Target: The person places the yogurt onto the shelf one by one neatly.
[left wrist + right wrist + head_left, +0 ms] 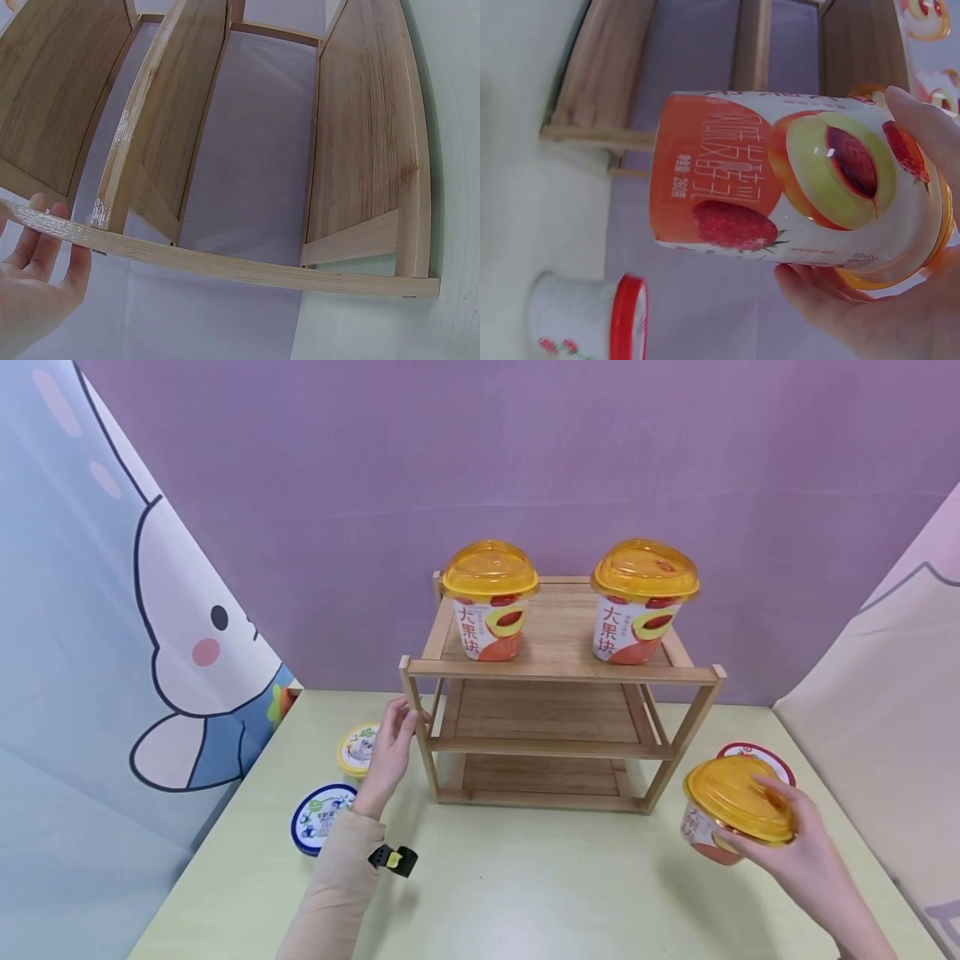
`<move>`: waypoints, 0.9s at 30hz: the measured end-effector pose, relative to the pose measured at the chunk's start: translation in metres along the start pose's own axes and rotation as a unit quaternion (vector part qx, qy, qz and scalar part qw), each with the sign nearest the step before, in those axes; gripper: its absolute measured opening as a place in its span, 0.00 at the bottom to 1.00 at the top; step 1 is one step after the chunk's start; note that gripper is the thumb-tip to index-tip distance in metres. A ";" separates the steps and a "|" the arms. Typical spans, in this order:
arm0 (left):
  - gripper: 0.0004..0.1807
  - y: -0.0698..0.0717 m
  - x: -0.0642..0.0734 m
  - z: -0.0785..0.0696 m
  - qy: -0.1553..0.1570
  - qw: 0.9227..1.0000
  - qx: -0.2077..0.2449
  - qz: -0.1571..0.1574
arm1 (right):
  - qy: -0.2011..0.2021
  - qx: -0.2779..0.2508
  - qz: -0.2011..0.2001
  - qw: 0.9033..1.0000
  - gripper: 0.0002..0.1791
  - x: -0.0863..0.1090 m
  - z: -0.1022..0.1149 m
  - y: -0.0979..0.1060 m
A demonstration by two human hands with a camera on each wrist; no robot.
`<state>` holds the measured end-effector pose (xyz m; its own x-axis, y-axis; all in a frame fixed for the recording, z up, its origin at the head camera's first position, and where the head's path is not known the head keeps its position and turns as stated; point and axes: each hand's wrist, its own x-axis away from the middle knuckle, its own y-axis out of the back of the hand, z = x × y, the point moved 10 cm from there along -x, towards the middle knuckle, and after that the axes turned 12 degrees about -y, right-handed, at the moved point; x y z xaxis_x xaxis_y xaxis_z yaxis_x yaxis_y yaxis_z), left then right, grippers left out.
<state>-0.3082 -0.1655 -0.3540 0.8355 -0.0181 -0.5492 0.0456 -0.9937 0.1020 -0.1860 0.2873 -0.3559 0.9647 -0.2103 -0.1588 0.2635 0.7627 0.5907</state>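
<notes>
My right hand (798, 835) grips a yogurt cup (780, 176) by its domed orange lid, off the table to the right of the shelf. Peach and strawberry pictures show on the cup's side in the right wrist view. At the other end, my left hand (392, 747) holds the left front post of the three-tier wooden shelf (555, 672); its fingertips (58, 211) reach round the post in the left wrist view. Two matching yogurt cups, one on the left (491, 602) and one on the right (641, 602), stand upright on the top tier.
A yellow-rimmed tub (357, 748) and a blue-rimmed tub (318, 817) sit on the table left of the shelf. On the right, a red-lidded tub (585, 319) stands partly behind the held cup. Purple cloth (525, 460) hangs behind the shelf.
</notes>
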 end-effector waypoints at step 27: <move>0.15 -0.005 0.002 -0.019 0.028 1.000 0.001 0.009 | 0.088 -0.053 0.119 0.988 0.40 -0.017 0.095 -0.056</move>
<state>-0.2966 -0.1588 -0.3396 0.8656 -0.0301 -0.4998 0.0292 -0.9935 0.1104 -0.2175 0.1898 -0.3114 0.9824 0.0859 -0.1660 0.0184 0.8394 0.5432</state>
